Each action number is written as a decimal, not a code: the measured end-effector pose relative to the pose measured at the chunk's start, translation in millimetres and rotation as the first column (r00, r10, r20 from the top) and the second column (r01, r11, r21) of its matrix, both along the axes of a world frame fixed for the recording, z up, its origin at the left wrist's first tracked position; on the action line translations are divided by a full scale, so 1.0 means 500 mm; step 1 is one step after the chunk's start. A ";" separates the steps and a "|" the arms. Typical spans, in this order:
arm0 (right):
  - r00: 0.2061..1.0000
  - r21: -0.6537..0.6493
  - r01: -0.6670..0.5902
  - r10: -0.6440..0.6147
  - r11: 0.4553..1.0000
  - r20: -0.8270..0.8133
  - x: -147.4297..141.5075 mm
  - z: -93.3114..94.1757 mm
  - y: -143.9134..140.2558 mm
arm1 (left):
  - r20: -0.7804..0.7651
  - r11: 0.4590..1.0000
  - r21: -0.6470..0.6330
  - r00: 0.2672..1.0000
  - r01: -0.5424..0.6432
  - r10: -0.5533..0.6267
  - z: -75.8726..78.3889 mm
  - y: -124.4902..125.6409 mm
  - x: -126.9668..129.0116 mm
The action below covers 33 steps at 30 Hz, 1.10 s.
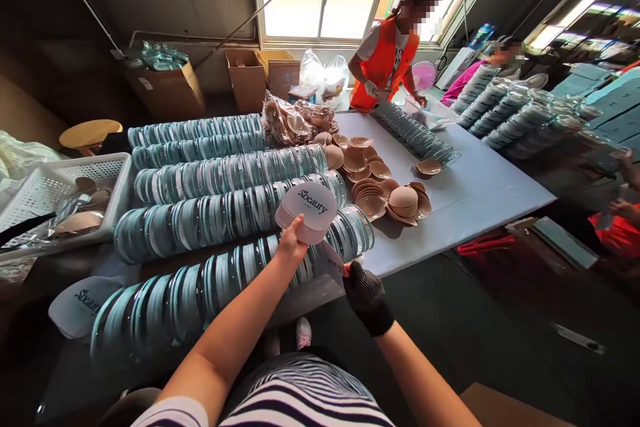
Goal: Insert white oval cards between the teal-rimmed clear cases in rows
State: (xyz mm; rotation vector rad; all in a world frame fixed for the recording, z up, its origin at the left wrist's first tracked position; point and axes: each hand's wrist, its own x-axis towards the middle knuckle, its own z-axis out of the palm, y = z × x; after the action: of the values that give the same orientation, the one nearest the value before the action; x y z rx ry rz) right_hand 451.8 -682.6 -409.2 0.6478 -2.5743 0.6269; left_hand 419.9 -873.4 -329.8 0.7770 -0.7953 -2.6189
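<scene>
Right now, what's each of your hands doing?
Left hand: closed on a stack of white printed cards.
Right hand: gloved, at the edge of another card; its grip cannot be told.

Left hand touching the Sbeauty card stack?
Touching. The head view shows the left hand with its fingers wrapped around the lower edge of the card stack, holding it up above the rows of cases.

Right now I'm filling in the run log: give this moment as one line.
left hand: holds white printed cards | right hand: gloved, at table edge | beside: rows of round cases
</scene>
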 end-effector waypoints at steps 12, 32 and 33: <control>0.957 -0.076 0.033 -0.010 0.997 0.290 -0.007 -0.018 -0.045 | 0.000 0.999 -0.004 0.999 0.032 -0.032 -0.012 -0.003 -0.004; 0.561 -0.395 0.093 0.279 0.914 0.779 -0.017 0.005 -0.068 | -0.047 0.997 -0.075 0.999 0.006 -0.009 -0.007 0.009 0.007; 0.468 -0.491 0.123 0.385 0.863 0.795 -0.020 0.012 -0.065 | -0.057 0.996 -0.091 0.998 -0.014 0.009 -0.007 0.011 0.007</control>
State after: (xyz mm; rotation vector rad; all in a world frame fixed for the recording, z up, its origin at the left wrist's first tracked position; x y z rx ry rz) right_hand 441.7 -715.2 -403.2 0.3744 -2.9950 2.0921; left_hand 423.6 -867.8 -333.3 0.6780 -0.8854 -2.5617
